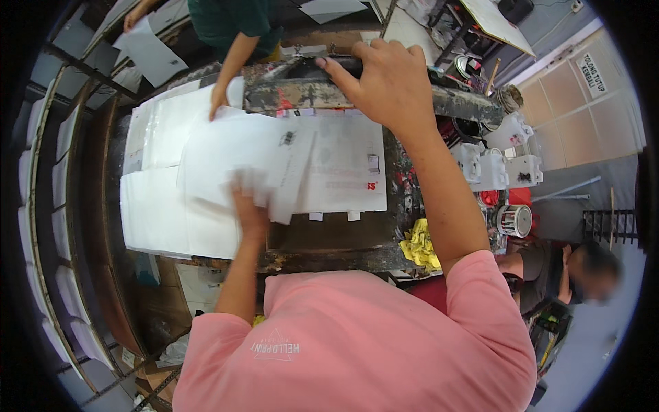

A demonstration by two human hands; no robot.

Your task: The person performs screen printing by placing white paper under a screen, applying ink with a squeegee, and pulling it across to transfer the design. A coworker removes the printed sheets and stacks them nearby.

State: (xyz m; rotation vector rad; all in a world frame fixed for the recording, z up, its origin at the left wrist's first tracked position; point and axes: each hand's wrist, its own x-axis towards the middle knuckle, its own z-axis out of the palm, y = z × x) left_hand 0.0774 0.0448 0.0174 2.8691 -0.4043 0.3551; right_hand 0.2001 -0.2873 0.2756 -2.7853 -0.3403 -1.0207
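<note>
My left hand (250, 209), smeared by motion, is at a white printed sheet (292, 168) that lies tilted over a spread of plain white sheets (154, 206); its fingers cannot be made out. My right hand (391, 82) is raised at the far side of the table, with fingers curled over the top of an ink-stained wooden frame (446, 103) and the thumb apart. Under that frame a pale sheet with faint and red print (347, 158) rests flat on the worktable, small tabs around its edges. The hand itself hides what lies beneath its palm.
Across the table a co-worker's hand (218, 101) touches the white sheets, while the other holds a sheet (154, 51). At right stand white jugs (491, 168), a paint tin (515, 220) and a yellow cloth (420, 246). Paper-filled racks (65, 230) line the left. Another person sits at right.
</note>
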